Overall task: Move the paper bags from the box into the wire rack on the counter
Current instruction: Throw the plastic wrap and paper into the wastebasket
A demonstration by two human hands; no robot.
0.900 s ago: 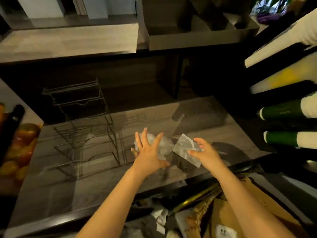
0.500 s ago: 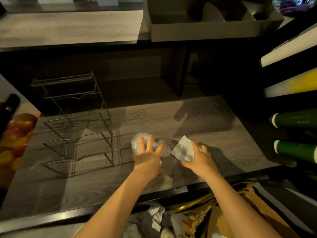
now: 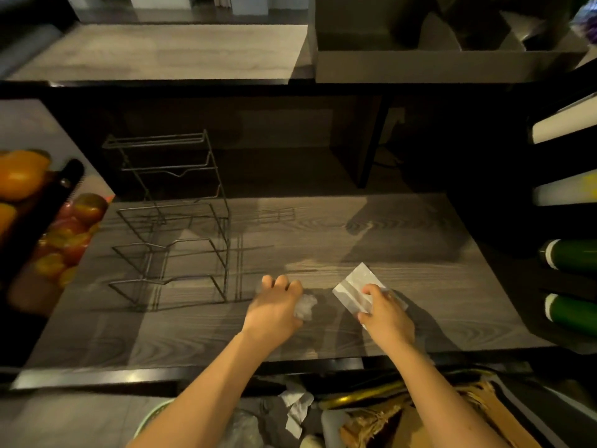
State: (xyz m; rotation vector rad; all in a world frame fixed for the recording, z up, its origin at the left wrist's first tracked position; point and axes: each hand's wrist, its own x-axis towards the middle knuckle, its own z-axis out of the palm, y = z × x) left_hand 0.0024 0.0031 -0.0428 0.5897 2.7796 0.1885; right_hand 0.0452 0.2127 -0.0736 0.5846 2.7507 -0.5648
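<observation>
A tiered wire rack stands on the left half of the grey wood counter, nothing in it. My left hand is low over the counter to the rack's right, its fingers curled round a crumpled clear plastic wad. My right hand pinches a flat, pale translucent bag just above the counter. Below the counter's front edge sits a cardboard box with brown paper and a gold strip in it.
Tomatoes and orange fruit lie at the left edge. Green and white rolls stick out on the right. A grey tray sits on the upper shelf. Crumpled paper lies below the counter.
My left hand's spread fingers have curled round the plastic wad and lowered to the counter. My right hand has kept its hold on the flat bag. The view has tilted down slightly.
</observation>
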